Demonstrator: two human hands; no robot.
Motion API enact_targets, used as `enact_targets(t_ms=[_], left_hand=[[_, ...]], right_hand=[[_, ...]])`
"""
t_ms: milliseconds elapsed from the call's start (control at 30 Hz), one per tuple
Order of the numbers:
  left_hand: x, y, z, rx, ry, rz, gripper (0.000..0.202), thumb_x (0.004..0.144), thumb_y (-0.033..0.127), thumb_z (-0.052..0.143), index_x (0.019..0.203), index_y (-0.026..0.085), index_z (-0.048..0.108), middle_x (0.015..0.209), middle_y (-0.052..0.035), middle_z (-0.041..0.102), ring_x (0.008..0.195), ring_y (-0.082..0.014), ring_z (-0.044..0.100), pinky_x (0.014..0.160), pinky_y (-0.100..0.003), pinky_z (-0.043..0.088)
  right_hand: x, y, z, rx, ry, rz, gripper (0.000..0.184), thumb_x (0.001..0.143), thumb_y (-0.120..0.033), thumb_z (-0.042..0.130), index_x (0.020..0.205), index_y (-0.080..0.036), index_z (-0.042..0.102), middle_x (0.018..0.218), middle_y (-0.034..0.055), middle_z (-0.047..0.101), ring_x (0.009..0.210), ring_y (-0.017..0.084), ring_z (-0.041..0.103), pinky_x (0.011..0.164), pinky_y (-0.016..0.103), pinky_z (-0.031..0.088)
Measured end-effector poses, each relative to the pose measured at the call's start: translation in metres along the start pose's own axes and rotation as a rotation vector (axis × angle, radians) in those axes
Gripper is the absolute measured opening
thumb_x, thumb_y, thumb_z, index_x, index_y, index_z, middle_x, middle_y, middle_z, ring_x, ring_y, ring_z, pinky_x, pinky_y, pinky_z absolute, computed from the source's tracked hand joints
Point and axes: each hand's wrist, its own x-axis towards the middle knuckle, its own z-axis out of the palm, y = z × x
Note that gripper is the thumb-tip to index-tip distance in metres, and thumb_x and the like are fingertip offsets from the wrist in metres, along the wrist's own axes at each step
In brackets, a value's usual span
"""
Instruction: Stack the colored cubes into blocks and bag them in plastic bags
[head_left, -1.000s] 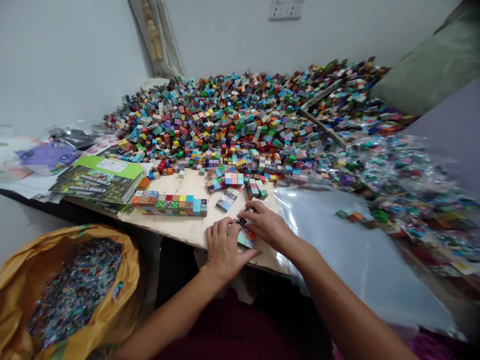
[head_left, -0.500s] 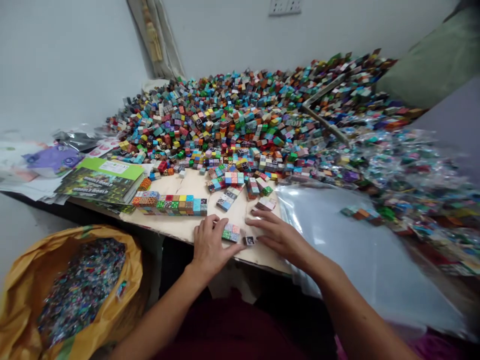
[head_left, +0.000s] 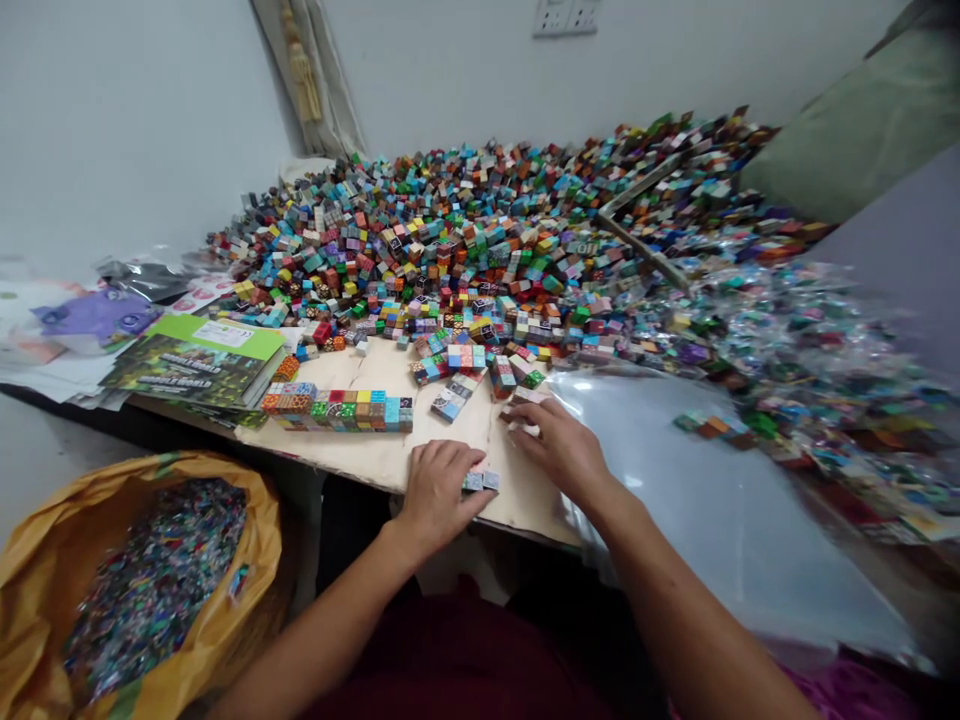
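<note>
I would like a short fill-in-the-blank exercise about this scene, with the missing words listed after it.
1. The left hand rests on a small block of cubes near the board's ____ edge.
2. The right hand touches cubes beside the clear ____ sheet.
3. The sack at lower left is ____ in colour.

Missing words: front; plastic; yellow

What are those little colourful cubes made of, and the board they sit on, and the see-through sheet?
The little cubes by the left hand look like hard plastic with printed, slightly glossy faces, though it is hard to be sure. The board looks like bare plywood: pale, matt, with a thin layered edge. The see-through sheet beside the right hand looks like thin plastic film, shiny with glare.
</note>
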Motion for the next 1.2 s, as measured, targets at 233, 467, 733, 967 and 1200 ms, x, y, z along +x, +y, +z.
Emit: enact_targets(t_ms=[233, 467, 733, 967, 1200], left_hand=[[-0.001, -0.003, 0.002, -0.013, -0.004, -0.002, 0.05, 0.073, 0.044, 0.074, 0.114, 0.022, 0.057, 0.109, -0.0044, 0.064, 0.103, -0.024, 0.052, 0.085, -0.038, 0.037], [0.0, -0.001, 0.0, -0.021, -0.019, -0.037, 0.048, 0.075, 0.043, 0.072, 0.114, 0.021, 0.056, 0.11, -0.0042, 0.063, 0.103, -0.0238, 0.052, 0.085, -0.038, 0.037], [0.0, -0.002, -0.002, -0.016, -0.046, -0.034, 0.045, 0.078, 0.041, 0.069, 0.117, 0.023, 0.056, 0.111, -0.0048, 0.062, 0.104, -0.024, 0.051, 0.085, -0.039, 0.037], [0.002, 0.0, -0.005, 0.002, -0.088, -0.061, 0.039, 0.079, 0.039, 0.068, 0.112, 0.022, 0.056, 0.11, -0.0054, 0.06, 0.104, -0.0248, 0.05, 0.085, -0.04, 0.038], [0.003, 0.002, -0.004, 0.011, -0.088, -0.08, 0.04, 0.08, 0.038, 0.066, 0.114, 0.021, 0.055, 0.111, -0.0064, 0.06, 0.104, -0.0256, 0.05, 0.087, -0.041, 0.04]], right_hand=[[0.006, 0.0, 0.008, 0.076, 0.0, -0.162, 0.006, 0.082, -0.017, 0.052, 0.077, -0.02, 0.055, 0.084, 0.0059, 0.06, 0.08, 0.02, 0.056, 0.071, 0.03, 0.043], [-0.013, -0.018, -0.005, 0.468, -0.335, -0.066, 0.01, 0.084, -0.027, 0.051, 0.089, -0.021, 0.058, 0.085, 0.0022, 0.065, 0.077, 0.018, 0.06, 0.07, 0.029, 0.045], [-0.028, -0.019, -0.011, 0.555, -0.287, 0.016, 0.035, 0.081, -0.039, 0.058, 0.11, -0.019, 0.059, 0.094, 0.0067, 0.065, 0.072, 0.018, 0.059, 0.067, 0.031, 0.049], [-0.027, -0.024, -0.007, 0.47, -0.361, -0.106, 0.035, 0.08, -0.022, 0.058, 0.114, -0.02, 0.058, 0.105, 0.0083, 0.065, 0.091, 0.022, 0.062, 0.08, 0.035, 0.049], [-0.03, -0.034, -0.01, 0.343, -0.354, -0.117, 0.033, 0.081, -0.014, 0.053, 0.113, -0.019, 0.055, 0.109, 0.0094, 0.064, 0.096, 0.022, 0.061, 0.083, 0.036, 0.049]])
